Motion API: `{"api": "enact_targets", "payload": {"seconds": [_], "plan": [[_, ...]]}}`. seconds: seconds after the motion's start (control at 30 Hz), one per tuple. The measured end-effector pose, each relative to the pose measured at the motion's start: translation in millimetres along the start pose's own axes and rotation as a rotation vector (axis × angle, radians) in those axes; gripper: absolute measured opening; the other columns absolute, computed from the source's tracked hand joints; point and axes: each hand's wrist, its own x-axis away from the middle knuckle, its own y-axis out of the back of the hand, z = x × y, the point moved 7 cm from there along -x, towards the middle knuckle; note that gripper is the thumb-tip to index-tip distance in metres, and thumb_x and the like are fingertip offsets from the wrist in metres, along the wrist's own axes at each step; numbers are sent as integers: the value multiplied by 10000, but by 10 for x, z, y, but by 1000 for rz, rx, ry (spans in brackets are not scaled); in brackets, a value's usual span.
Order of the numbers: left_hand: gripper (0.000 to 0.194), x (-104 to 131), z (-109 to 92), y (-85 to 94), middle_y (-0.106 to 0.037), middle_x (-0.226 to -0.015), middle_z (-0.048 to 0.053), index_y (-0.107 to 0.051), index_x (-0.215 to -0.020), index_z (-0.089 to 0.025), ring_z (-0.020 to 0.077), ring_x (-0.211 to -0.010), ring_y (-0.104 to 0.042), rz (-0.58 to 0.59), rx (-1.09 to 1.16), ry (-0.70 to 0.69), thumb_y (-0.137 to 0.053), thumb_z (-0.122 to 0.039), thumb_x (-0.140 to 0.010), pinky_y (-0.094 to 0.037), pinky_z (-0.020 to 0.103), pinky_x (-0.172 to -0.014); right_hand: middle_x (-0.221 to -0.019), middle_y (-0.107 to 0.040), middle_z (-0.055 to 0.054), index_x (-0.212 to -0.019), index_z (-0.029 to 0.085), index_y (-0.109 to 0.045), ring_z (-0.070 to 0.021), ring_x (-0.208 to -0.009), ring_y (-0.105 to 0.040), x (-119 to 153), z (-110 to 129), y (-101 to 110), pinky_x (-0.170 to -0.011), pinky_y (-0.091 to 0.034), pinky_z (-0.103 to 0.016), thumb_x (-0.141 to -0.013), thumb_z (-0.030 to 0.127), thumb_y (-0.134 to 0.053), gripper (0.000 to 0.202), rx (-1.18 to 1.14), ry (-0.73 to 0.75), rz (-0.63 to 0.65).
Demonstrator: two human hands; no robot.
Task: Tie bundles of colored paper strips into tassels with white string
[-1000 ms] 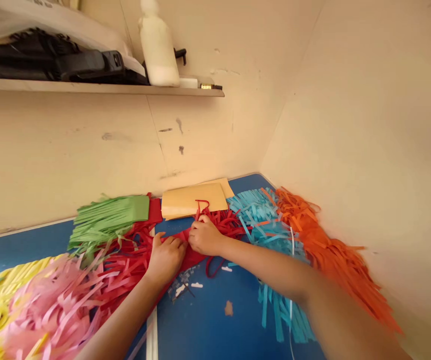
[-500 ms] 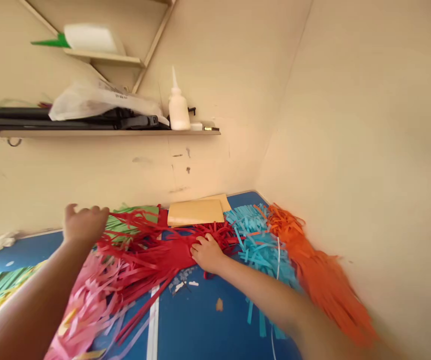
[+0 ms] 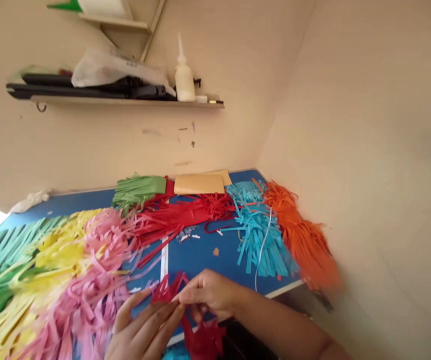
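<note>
At the table's near edge, my left hand (image 3: 144, 325) and my right hand (image 3: 210, 295) meet at the fingertips, closed on a red paper strip piece (image 3: 205, 340). Part of that piece hangs below my right hand, and more red strips stick up between the hands. Beyond them a larger red fringed bundle (image 3: 193, 212) lies across the blue table (image 3: 193, 265). Pink fringe (image 3: 88, 300) spreads beside my left hand. Blue fringe (image 3: 260, 240) lies beyond my right hand, with a white cord across it.
Orange fringe (image 3: 298, 225) hangs over the table's right edge. Yellow (image 3: 65, 245) and green fringes lie at the left. Tan envelopes (image 3: 199, 184) rest at the back. A wall shelf (image 3: 125, 102) holds a white bottle (image 3: 184, 82) and a plastic bag.
Both hands have left the large red bundle and come together nearer to me, now with a smaller red piece between them. The view has tilted down.
</note>
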Motion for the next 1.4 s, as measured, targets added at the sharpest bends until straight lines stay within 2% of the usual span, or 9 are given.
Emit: {"api": "enact_targets", "payload": {"seconds": [0.17,0.33,0.5,0.63,0.83,1.0,1.13,1.27,1.4], "plan": [[181,-76,17,-47,-772,-814,18,-654,-996,-148,103,-781,-713,-47,41,79,-500,-72,-939,-293,360,-1148,-632,-699,-8,-857,107,-729,-55,-399,-535,59,-175,97,-403,-317,-161,-419,358,-957,554,-275,-60,-60],[141,-95,68,-177,-770,-814,-28,-666,-950,-206,93,-709,-708,-80,52,166,-531,-165,-950,-435,269,-1016,-616,-703,10,-867,137,-692,-59,-383,-537,127,-152,136,-376,-327,-139,-460,230,-951,491,-367,69,-184],[195,31,275,-341,-754,-792,-7,-716,-834,-247,139,-717,-721,-96,293,609,-578,-358,-914,-566,205,-676,-559,-663,33,-896,131,-739,-56,-373,-535,181,-117,149,-358,-311,-135,-498,248,-939,461,-343,181,-329],[185,141,287,-463,-721,-812,25,-760,-894,-251,151,-735,-708,-95,564,831,-593,-331,-889,-580,207,-644,-597,-688,4,-817,149,-764,-83,-415,-586,178,-135,156,-377,-351,-145,-516,304,-929,376,-319,204,-372],[181,107,222,-475,-722,-861,27,-758,-1000,-284,136,-767,-701,-134,631,756,-640,-264,-865,-572,183,-679,-600,-625,21,-760,221,-793,-77,-395,-534,192,-60,207,-376,-361,-182,-591,355,-900,241,-263,405,-496],[117,217,278,-529,-733,-815,7,-770,-906,-296,126,-734,-699,-133,677,833,-664,-296,-855,-559,165,-676,-740,-594,6,-685,286,-793,-112,-659,-561,337,94,168,-603,-463,-233,-637,355,-892,131,20,617,-592],[149,359,365,-639,-733,-775,21,-757,-793,-255,151,-705,-691,-14,896,998,-698,-390,-817,-559,198,-660,-718,-593,2,-738,282,-793,-136,-666,-553,171,171,200,-623,-461,-266,-730,417,-825,139,235,583,-444],[329,565,384,-802,-627,-614,-3,-636,-753,-216,130,-581,-588,-53,1255,1338,-629,-533,-842,-520,229,-589,-871,-712,-23,-898,227,-770,-152,-752,-641,-423,372,698,-698,-510,-264,-907,313,-623,170,927,313,-637],[430,753,283,-1014,-362,-517,-90,-513,-714,-209,50,-429,-264,-187,1487,1559,-667,-605,-781,-264,160,-405,-1026,-729,-64,-985,190,-759,-177,-946,-659,-999,597,1133,-871,-469,-267,-881,160,-621,175,1175,223,-724]]}}
